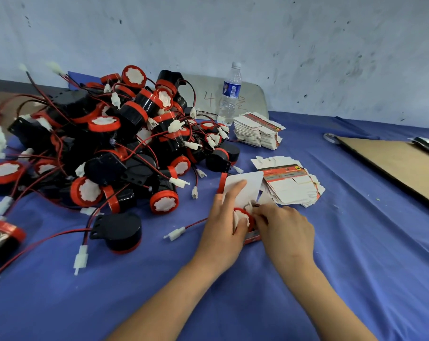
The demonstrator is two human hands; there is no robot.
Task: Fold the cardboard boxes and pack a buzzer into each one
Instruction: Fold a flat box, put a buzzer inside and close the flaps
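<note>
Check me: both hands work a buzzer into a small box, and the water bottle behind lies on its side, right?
No: the head view shows the water bottle standing upright. The left hand and right hand do work a buzzer into a small box.

black-and-red buzzers (105, 143), blue cloth (356, 242)

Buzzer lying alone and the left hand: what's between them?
A white plug on a red wire lies on the blue cloth, in the head view.
</note>
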